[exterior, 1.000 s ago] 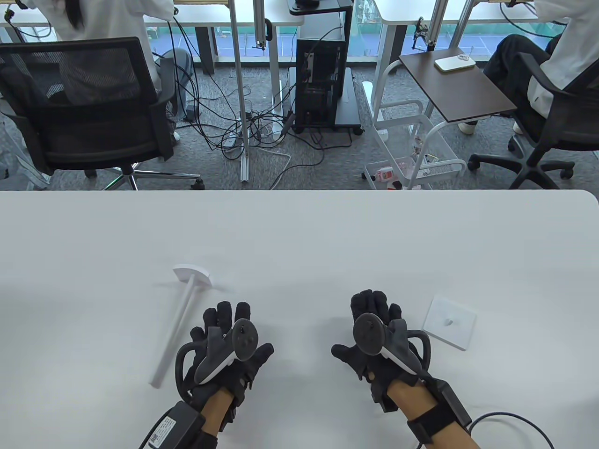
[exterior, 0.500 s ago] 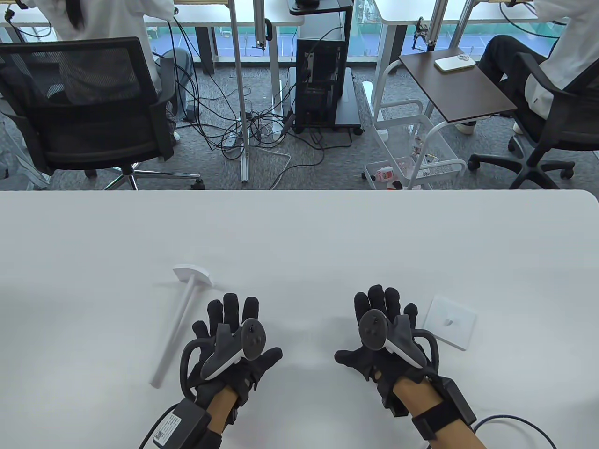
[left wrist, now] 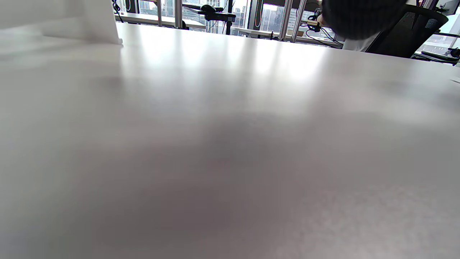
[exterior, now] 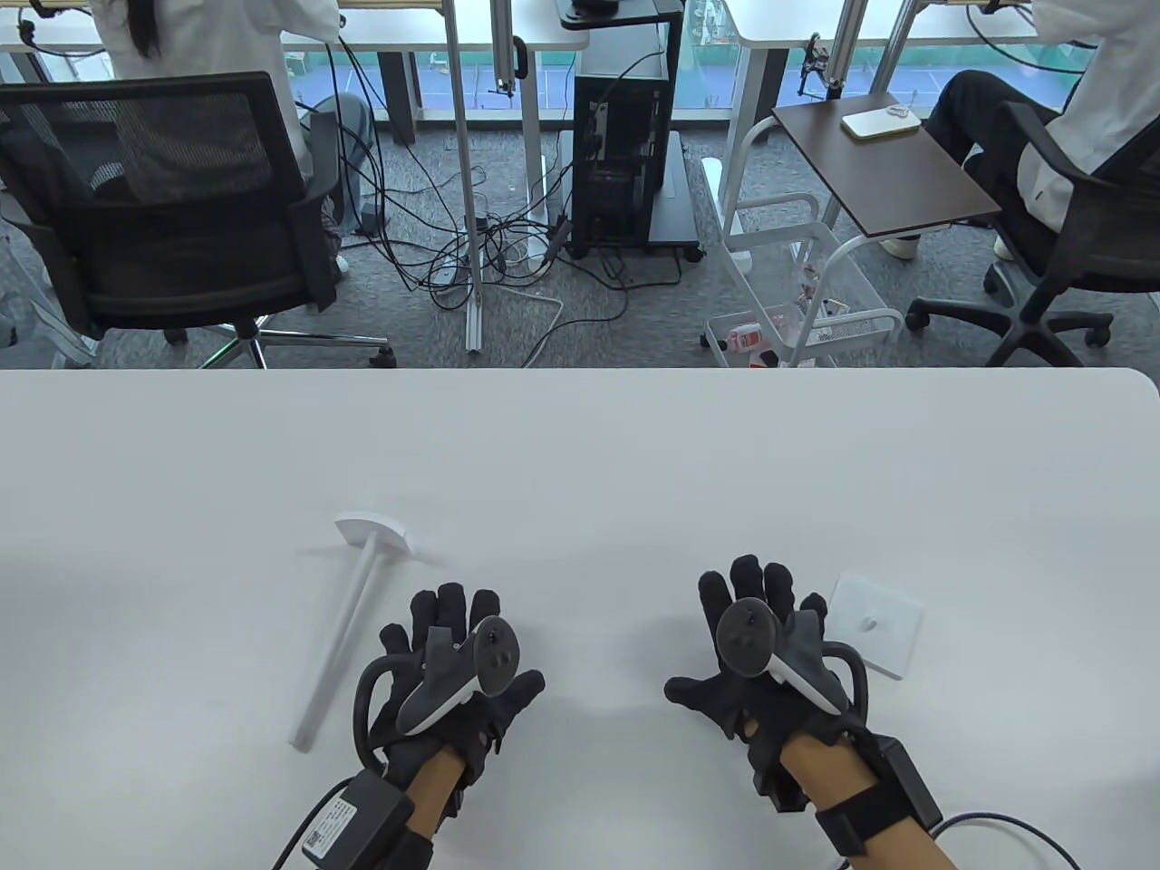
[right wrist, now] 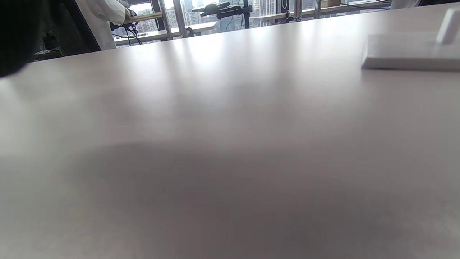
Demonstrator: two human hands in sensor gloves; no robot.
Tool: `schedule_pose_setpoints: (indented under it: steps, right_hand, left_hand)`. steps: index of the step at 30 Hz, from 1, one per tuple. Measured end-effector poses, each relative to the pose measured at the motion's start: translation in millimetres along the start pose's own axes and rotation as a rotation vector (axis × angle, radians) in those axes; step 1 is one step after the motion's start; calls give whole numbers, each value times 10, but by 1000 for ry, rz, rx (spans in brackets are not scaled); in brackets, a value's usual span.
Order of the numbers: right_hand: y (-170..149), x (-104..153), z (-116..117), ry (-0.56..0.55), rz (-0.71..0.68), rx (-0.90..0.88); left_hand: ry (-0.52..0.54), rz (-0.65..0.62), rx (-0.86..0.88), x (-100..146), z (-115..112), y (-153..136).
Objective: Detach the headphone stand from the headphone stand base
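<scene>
On desk (exterior: 580, 453): headphone stand (exterior: 349, 616) lying left, headphone stand base (exterior: 872, 623) right, well apart. My left hand (exterior: 453, 671), right hand (exterior: 761, 652) released, flat, empty. Separation looks done; I'd leave parts undisturbed.

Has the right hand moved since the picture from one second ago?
Yes. In the table view the right hand has shifted to that view's right, toward the headphone stand base, which lies where it was; the gap between them is narrower.

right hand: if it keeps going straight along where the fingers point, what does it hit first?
Likely nothing: ahead of the right hand lies bare table. The headphone stand base sits just to its right, off that line, though the little finger looks close to it.
</scene>
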State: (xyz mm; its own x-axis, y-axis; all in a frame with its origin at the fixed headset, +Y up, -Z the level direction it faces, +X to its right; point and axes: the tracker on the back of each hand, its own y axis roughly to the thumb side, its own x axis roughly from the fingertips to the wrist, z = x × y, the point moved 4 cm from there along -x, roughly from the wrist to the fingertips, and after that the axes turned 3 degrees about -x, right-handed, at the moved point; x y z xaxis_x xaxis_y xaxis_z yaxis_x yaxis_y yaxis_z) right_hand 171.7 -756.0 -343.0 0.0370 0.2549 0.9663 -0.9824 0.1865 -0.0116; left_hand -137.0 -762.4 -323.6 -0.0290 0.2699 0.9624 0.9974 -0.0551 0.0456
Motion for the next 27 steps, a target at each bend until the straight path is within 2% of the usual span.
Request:
schedule_pose_setpoints:
  steps: [27]
  right_hand:
    - [159, -3, 57, 17, -50, 36]
  left_hand:
    - [-40, 3, -11, 9, -63, 8]
